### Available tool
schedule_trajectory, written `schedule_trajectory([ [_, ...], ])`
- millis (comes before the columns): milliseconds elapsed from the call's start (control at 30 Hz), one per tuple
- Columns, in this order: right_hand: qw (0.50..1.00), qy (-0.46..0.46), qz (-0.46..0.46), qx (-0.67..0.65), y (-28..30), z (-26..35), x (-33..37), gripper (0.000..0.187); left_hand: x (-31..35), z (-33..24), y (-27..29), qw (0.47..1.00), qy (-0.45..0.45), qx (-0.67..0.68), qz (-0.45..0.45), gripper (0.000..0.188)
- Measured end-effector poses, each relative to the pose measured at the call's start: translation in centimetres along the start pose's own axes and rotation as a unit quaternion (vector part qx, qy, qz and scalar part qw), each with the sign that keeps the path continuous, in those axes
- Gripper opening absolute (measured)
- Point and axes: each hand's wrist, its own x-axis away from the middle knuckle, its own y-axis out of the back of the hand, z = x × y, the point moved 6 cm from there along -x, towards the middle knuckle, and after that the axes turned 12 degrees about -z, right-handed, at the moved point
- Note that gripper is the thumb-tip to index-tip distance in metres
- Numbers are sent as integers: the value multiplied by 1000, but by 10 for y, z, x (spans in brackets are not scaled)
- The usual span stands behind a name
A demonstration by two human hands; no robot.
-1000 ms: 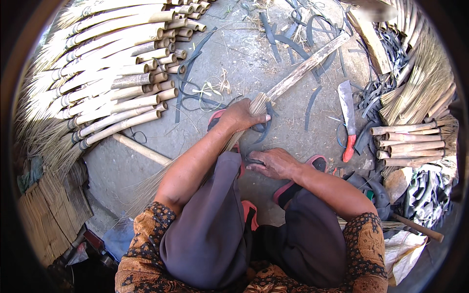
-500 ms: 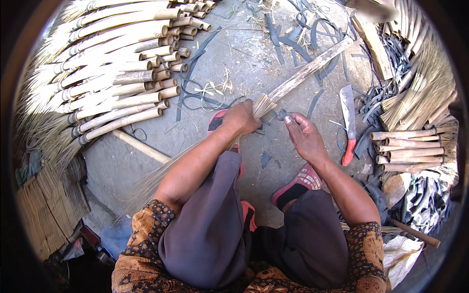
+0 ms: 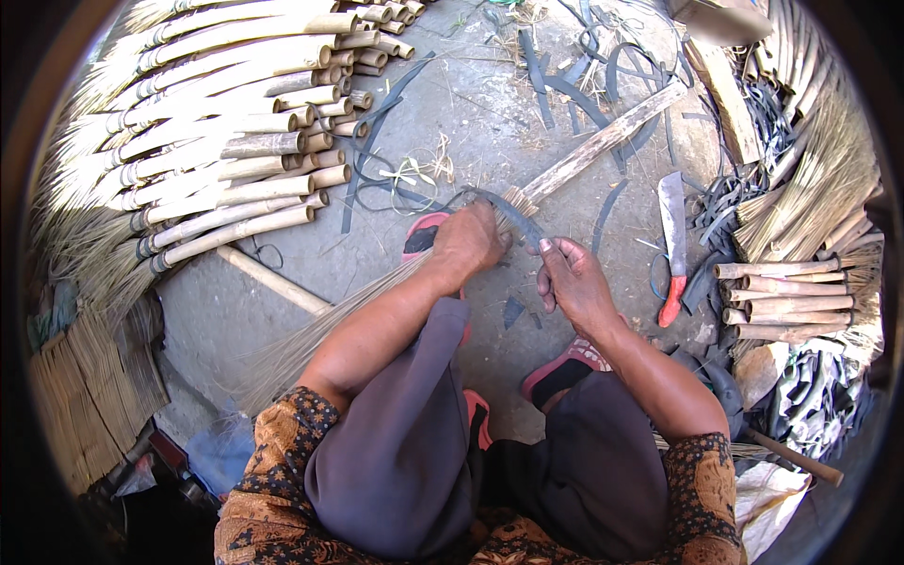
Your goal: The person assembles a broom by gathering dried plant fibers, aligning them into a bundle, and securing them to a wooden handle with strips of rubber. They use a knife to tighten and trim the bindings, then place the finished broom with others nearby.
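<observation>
My left hand [image 3: 471, 240] is closed around a bundle of thin broom bristles [image 3: 377, 294], which slants from my left thigh up to the middle of the floor. Cut ends of the bundle show past my fingers, by a pale wooden stick [image 3: 603, 141] lying on the ground. A dark rubber strip [image 3: 513, 215] runs across these ends from beside my left knuckles. Its near end is pinched between the thumb and fingers of my right hand [image 3: 574, 282], a little right of the bundle.
Finished brooms with bamboo handles [image 3: 273, 179] are piled at the left. A knife with a red handle [image 3: 672, 250] lies to the right, near short bamboo pieces [image 3: 786, 299] and more bristles [image 3: 810, 179]. Loose rubber strips [image 3: 584, 99] litter the far floor. A bamboo pole [image 3: 273, 281] lies left.
The rubber strip now stretches over the bundle's top between my hands. Before, only a short part showed at my right fingertips. My right hand has shifted slightly down.
</observation>
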Motion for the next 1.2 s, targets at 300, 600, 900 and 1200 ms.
schedule_trajectory([
  [300, 999, 39, -21, -25, 5, 7, 16, 35, 2, -1, 2, 1000, 19, 7, 3, 98],
  [600, 999, 35, -12, -16, 6, 9, 15, 33, 3, -4, 1, 1000, -14, 12, -21, 90],
  [900, 999, 32, 7, 22, 11, -3, 20, 31, -6, 2, -9, 1000, -13, 6, 6, 69],
  [1200, 946, 205, 15, 249, 44, -59, 25, 22, -2, 8, 20, 977, -78, 191, 57, 43],
])
